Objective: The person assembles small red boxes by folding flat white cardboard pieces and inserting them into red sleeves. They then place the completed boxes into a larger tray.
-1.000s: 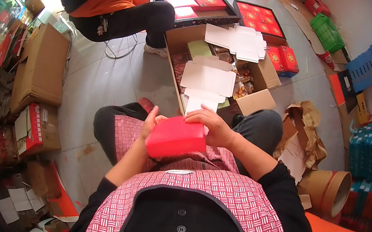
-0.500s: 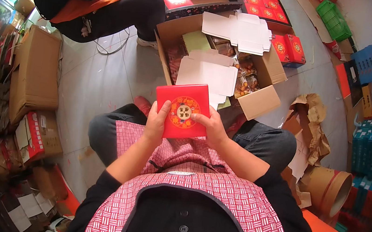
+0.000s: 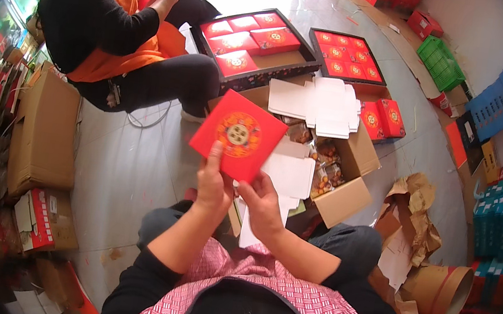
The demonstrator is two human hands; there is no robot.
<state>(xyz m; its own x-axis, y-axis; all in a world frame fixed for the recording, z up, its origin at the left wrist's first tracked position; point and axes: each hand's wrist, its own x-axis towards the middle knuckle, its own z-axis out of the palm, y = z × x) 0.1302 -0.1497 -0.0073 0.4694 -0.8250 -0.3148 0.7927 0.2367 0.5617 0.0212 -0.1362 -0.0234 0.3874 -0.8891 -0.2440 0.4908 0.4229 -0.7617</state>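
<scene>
A flat square red gift box (image 3: 239, 129) with a round gold emblem is held up in front of me, tilted with one corner low. My left hand (image 3: 215, 185) grips its lower left edge, the thumb on the printed face. At the bottom corner, my right hand (image 3: 262, 209) is closed with its fingertips on the box. Beneath and beyond the hands stands an open brown carton (image 3: 341, 206) holding small wrapped snacks (image 3: 326, 170). Unfolded white box blanks (image 3: 323, 106) lie across the carton.
Beyond the carton are a black tray (image 3: 304, 70) partly filled with red boxes and a second tray (image 3: 348, 57) of them. A co-worker (image 3: 101, 23) sits at the far left, hands on something red. Crumpled brown paper (image 3: 413, 210) and a cardboard drum (image 3: 437, 289) lie at right.
The red box has moved up, away from my lap, and turned to a slant. My right hand has slid from its right side to the bottom corner. My view has tilted up.
</scene>
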